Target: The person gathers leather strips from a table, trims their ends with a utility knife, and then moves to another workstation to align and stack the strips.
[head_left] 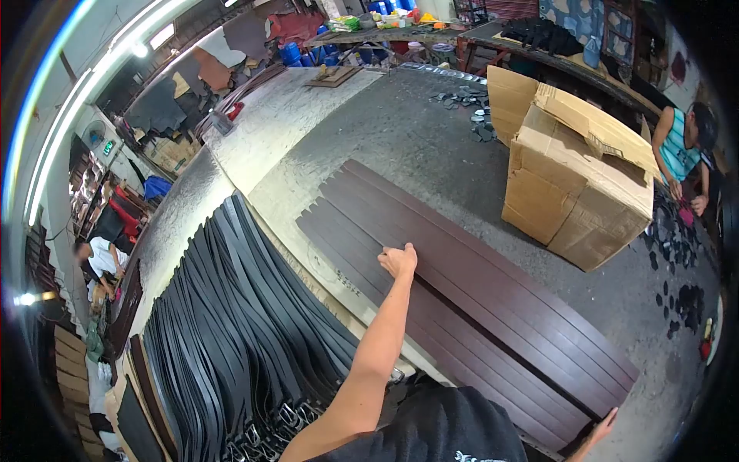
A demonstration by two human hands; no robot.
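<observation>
Dark brown leather strips (pixel 493 285) lie side by side on the table, with a dark lengthwise gap between two groups. My left hand (pixel 399 260) rests on them near the gap, its fingers curled on a strip. At the near right end, my right hand (pixel 602 433) holds the strips' edge; part of it is hidden beneath or beside them. To the left, many black belts (pixel 239 308) hang together in a fanned row, their metal buckles (pixel 289 420) at the near end.
An open cardboard box (pixel 577 177) stands right of the strips. Small dark pieces (pixel 681 304) are scattered beyond it. A person in a turquoise top (pixel 677 146) works at the right edge, and another in white (pixel 104 258) at far left. Benches with containers (pixel 369 35) line the back.
</observation>
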